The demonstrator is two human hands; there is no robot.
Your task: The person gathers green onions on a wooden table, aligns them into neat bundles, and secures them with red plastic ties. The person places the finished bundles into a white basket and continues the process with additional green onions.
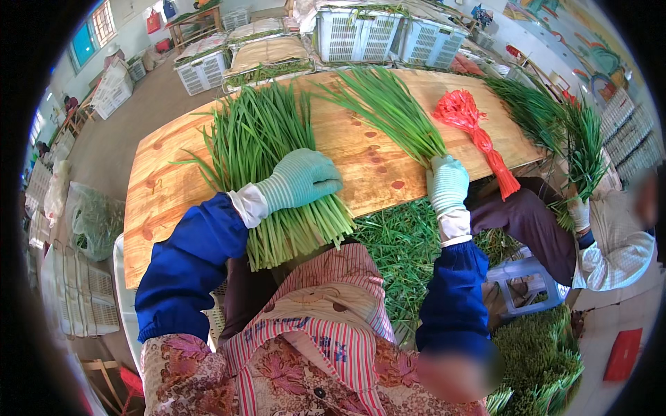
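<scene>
My left hand (299, 179), in a green-coated knit glove, lies across a broad pile of garlic chives (265, 130) on the wooden table (171, 171). The cut stem ends point toward me and jut past the table's near edge. Whether its hidden fingers grip any stems, I cannot tell. My right hand (448, 182), gloved alike, is closed around the stem ends of a smaller chive bunch (398, 112). That bunch's leaves fan away to the far left over the boards. Right of it lies a knotted hank of red plastic ties (476, 132), its tail hanging over the edge.
A co-worker (614, 249) sits at the right, a gloved hand holding chives (585, 145). Chive scraps (398, 255) fill the space below the table. A blue plastic stool (525, 286) and stacked chives (538, 359) stand at lower right. White crates (359, 36) line the far side.
</scene>
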